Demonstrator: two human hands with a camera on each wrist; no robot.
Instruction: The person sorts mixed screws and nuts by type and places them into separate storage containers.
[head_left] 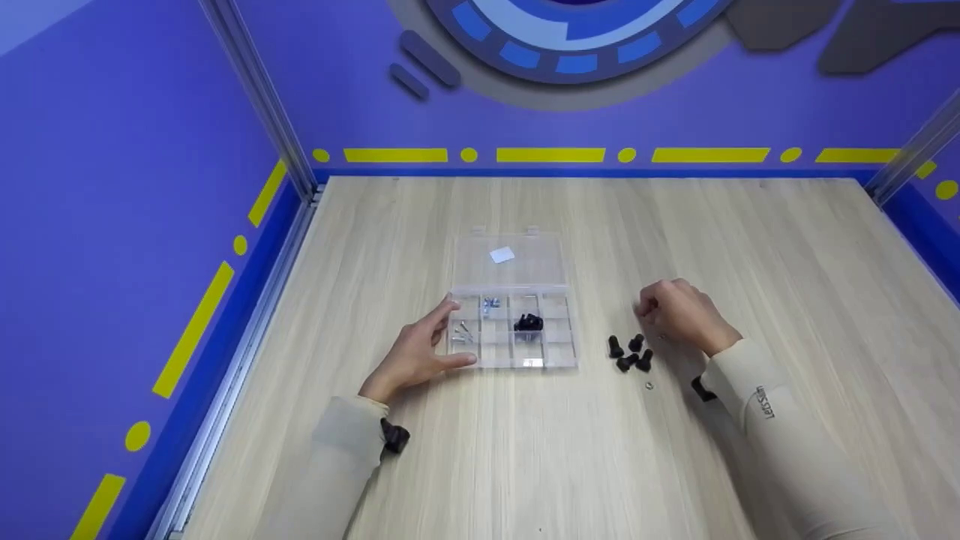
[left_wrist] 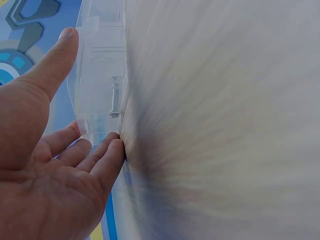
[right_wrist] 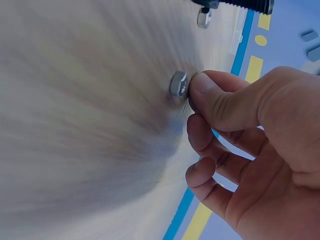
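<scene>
A clear compartment box (head_left: 559, 352) lies on the table with its lid (head_left: 480, 270) folded back. My left hand (head_left: 416, 350) rests against its left side, thumb stretched along the near edge and fingertips touching the wall (left_wrist: 102, 100). Inside are silver screws (head_left: 462, 331), small bluish pieces (head_left: 491, 304) and a heap of black parts (head_left: 529, 323). My right hand (head_left: 681, 313) is at the tabletop right of the box, thumb and index tips together; whether they pinch something is hidden. Beside the thumb sits a hex nut (right_wrist: 179, 84).
Several black bolts (head_left: 643, 360) lie between the box and my right hand. Another nut (head_left: 649, 385) is on the table in front of them. A white label (head_left: 502, 255) is on the lid. Blue panels (head_left: 150, 187) and metal profiles (head_left: 259, 97) border the table.
</scene>
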